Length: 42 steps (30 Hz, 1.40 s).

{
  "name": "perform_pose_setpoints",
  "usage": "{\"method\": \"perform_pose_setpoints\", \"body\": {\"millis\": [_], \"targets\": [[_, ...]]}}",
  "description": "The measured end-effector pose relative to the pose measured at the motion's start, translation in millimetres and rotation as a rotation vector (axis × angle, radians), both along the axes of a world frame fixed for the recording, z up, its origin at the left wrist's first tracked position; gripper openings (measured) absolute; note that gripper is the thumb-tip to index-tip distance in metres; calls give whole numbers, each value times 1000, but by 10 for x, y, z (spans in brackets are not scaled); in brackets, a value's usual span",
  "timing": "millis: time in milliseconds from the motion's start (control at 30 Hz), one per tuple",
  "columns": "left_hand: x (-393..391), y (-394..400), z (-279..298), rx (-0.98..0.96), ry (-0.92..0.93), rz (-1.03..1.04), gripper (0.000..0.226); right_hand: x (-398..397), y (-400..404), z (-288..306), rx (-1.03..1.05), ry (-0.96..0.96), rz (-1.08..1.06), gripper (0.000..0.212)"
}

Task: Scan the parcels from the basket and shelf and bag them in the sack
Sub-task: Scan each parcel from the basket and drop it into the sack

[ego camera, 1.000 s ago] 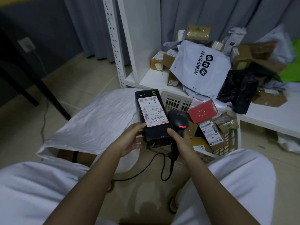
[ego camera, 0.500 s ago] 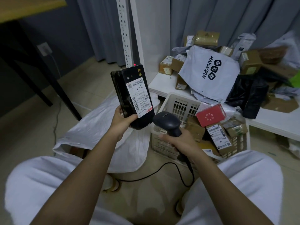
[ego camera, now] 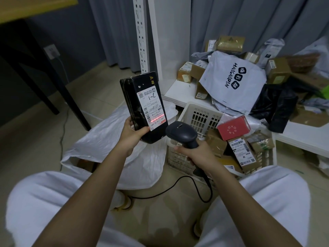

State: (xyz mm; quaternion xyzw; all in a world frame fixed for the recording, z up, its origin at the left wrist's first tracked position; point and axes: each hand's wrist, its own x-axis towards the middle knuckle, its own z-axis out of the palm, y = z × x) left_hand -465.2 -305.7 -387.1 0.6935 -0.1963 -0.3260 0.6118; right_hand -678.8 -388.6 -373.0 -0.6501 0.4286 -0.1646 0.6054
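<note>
Scan under way: left hand (ego camera: 132, 132) grips the black parcel (ego camera: 142, 106) upright above the sack (ego camera: 110, 139), right hand (ego camera: 197, 154) grips the scanner (ego camera: 181, 132), its red line on the label; basket (ego camera: 197, 120) and shelf (ego camera: 179, 93) hold many parcels unscanned.

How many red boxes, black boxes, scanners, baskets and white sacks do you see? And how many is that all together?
Red box: 1
Black box: 1
Scanner: 1
Basket: 1
White sack: 1
Total: 5
</note>
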Motion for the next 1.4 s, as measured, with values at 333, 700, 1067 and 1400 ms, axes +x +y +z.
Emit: {"method": "perform_pose_setpoints", "body": {"millis": [333,700,1067,1400], "targets": [[104,319,-124,92,164,-91,54,268,2,-245,122,-126,-184,17],[-29,416,-543,76,509,-216,35,550,45,-663,358,-157,-182,33],[391,39,-1663,606,-560,-306,45,489,-313,-906,249,-22,-388,77],[565,-422,-1973,985,-766,-310,47,556,-577,-1070,257,52,-383,85]]}}
